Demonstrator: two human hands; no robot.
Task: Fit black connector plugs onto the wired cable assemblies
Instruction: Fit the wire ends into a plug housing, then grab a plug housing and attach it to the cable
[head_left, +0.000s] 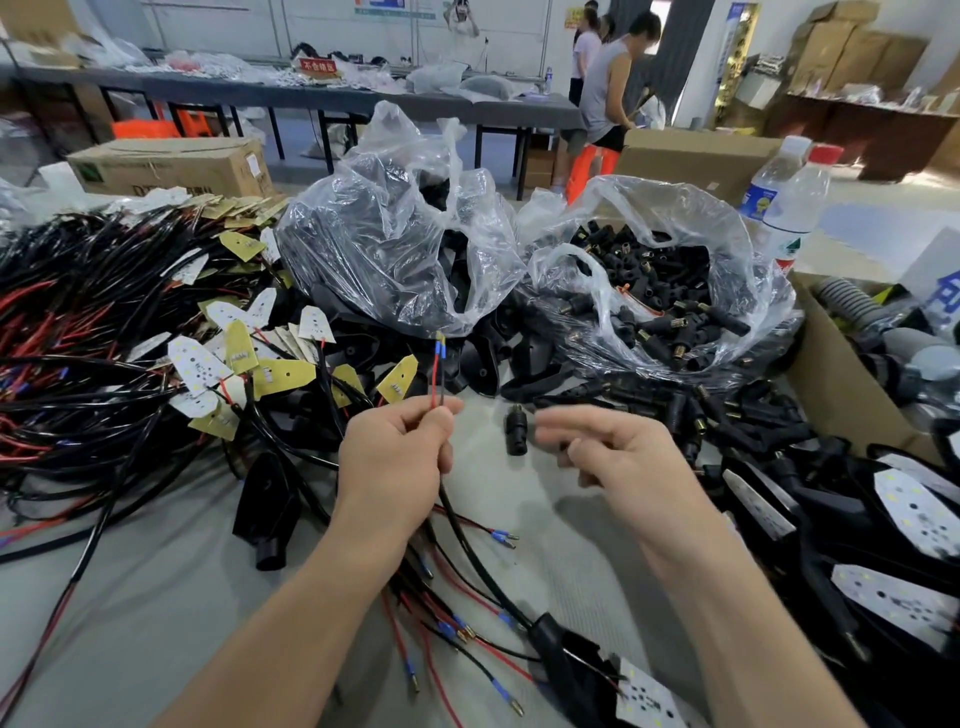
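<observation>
Cable (468, 540) is pinched between thumb and fingers of the left hand (395, 457), near the middle of the grey table (156, 613). The black sheath is run down and to the near right from the fist. Above the fist two thin wires (433, 384), one red and one black, are held upright, each tipped with a blue sleeve and a yellowish metal pin (440, 347).

Right hand (618, 457) is seen half-open, fingers loosely curled and motion-blurred; nothing is seen held in it.

One black plug (516, 431) is laid on the table between the two hands, touched by neither. It is seen as a short ribbed cylinder with a brass insert at the far end. More plugs of the same kind are heaped in the clear bag (675, 202) at far right and spilled on the table beside it. A second bag (374, 208), filled with black housings, is set just left of it. Tangled red and black cables with white boards are piled at left (93, 322).
</observation>
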